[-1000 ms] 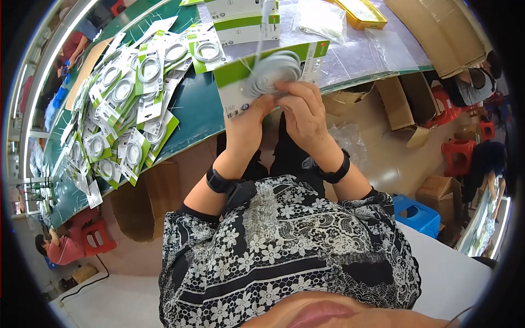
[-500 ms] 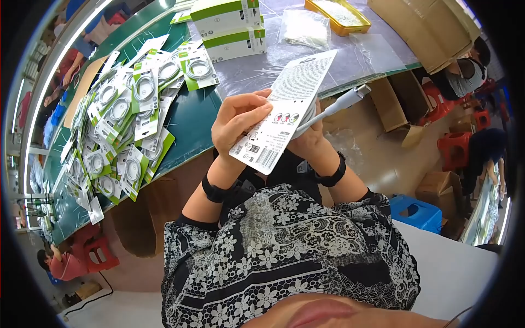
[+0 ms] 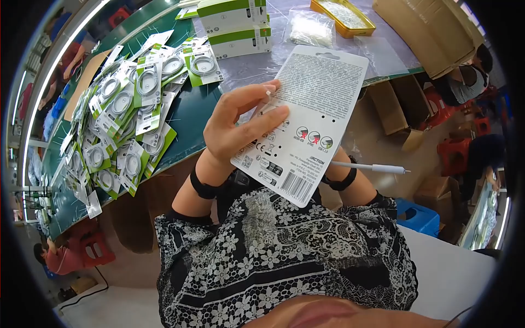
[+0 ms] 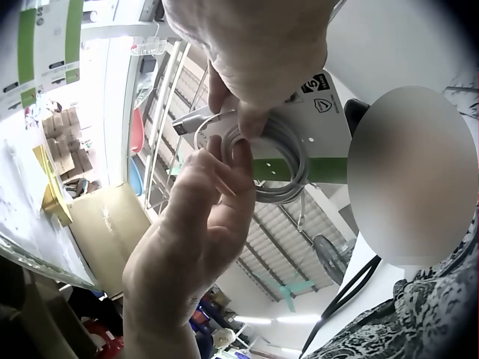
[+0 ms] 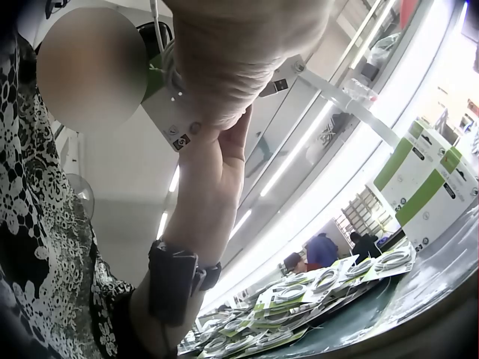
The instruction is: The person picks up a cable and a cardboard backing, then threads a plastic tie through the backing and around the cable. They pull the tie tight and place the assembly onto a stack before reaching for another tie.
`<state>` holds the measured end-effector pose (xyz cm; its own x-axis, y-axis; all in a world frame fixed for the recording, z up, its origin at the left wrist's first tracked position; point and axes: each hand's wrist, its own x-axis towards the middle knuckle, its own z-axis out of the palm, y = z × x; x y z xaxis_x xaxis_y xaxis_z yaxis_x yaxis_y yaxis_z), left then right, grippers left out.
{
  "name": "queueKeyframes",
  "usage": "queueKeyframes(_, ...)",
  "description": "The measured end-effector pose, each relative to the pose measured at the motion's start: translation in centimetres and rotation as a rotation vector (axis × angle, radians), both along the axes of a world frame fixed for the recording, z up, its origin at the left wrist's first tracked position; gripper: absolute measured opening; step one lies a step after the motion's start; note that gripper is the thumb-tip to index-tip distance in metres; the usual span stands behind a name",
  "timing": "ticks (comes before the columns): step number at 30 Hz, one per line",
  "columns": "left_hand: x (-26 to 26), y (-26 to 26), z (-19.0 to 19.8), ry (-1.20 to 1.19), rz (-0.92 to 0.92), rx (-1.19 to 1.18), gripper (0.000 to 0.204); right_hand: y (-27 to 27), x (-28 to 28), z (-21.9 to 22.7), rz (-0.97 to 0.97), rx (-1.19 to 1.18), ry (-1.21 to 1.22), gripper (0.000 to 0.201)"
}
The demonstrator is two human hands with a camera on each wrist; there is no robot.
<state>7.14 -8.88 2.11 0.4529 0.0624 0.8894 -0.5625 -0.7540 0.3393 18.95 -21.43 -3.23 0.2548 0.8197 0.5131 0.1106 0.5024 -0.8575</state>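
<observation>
A white packaging card [image 3: 322, 98] is held up before the chest, its printed back toward the head camera. My left hand [image 3: 238, 123] grips the card's left edge, thumb lying on the printed back. On the card's other face sits a coiled white cable [image 4: 296, 168], seen in the left wrist view. My right hand [image 4: 191, 217] reaches behind the card, fingers bent at the coil and pinching it. One cable end [image 3: 383, 169] sticks out past the card's right side. The card hides most of the right hand in the head view.
A heap of carded cables [image 3: 117, 117] covers the green tabletop at left. Green-and-white boxes [image 3: 235, 33] are stacked at the back, beside a bag of white ties [image 3: 311, 28] and a yellow tray [image 3: 361, 31]. Cardboard [image 3: 426, 35] stands at far right.
The card has turned over from its coil side to its printed back, then tilted flatter to the head camera. The cable end has swung lower and to the right.
</observation>
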Motion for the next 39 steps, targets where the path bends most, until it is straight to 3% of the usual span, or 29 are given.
queueKeyframes(2,0.2,-0.3,0.0,-0.002,-0.015,-0.033,0.032,0.5,-0.3,-0.5,0.209,-0.092,0.382,0.062)
queueKeyframes(3,0.3,-0.5,-0.1,-0.009,-0.047,-0.081,0.031,0.8,-0.4,-0.8,0.207,-0.091,0.383,0.062)
queueKeyframes(6,0.3,-0.8,-0.1,-0.022,-0.113,-0.174,0.029,1.2,-0.6,-1.5,-0.054,-0.028,-0.231,0.062)
queueKeyframes(7,0.2,-0.9,-0.1,0.005,-0.116,-0.194,0.028,1.1,-0.6,-1.4,-0.054,-0.026,-0.231,0.062)
queueKeyframes(10,-0.3,-1.0,0.3,0.062,-0.119,-0.231,0.027,0.0,-1.2,-0.8,0.121,-0.226,0.148,0.061)
queueKeyframes(11,-0.4,-1.0,0.5,0.063,-0.085,-0.159,0.028,-0.1,-1.4,-0.8,0.120,-0.224,0.150,0.061)
queueKeyframes(14,-0.6,-0.9,0.7,0.070,-0.019,-0.020,0.030,-0.4,-1.9,-0.7,0.319,-0.130,0.837,0.060)
queueKeyframes(19,-0.5,-0.5,0.5,0.026,-0.019,0.136,0.033,-0.8,-1.9,-0.5,0.251,-0.198,0.701,0.061)
queueKeyframes(27,-0.5,-0.5,0.7,0.014,-0.018,0.219,0.033,-1.5,-1.8,0.2,0.359,-0.159,0.966,0.062)
queueKeyframes(30,-0.2,-0.4,0.5,-0.025,0.023,0.245,0.037,-1.6,-1.7,-0.7,0.221,-0.283,0.844,0.062)
queueKeyframes(35,-0.1,-0.2,0.2,-0.008,0.040,0.213,0.034,-1.9,-1.5,-1.7,0.171,-0.278,0.847,0.057)
queueKeyframes(38,-0.2,-0.1,-0.5,0.033,0.093,0.153,0.029,-1.9,-1.1,-1.9,-0.551,0.103,-0.589,0.039)
queueKeyframes(39,-0.2,0.0,-1.9,0.154,0.167,0.025,0.028,-1.9,-1.1,-1.6,-0.549,0.104,-0.582,0.039)
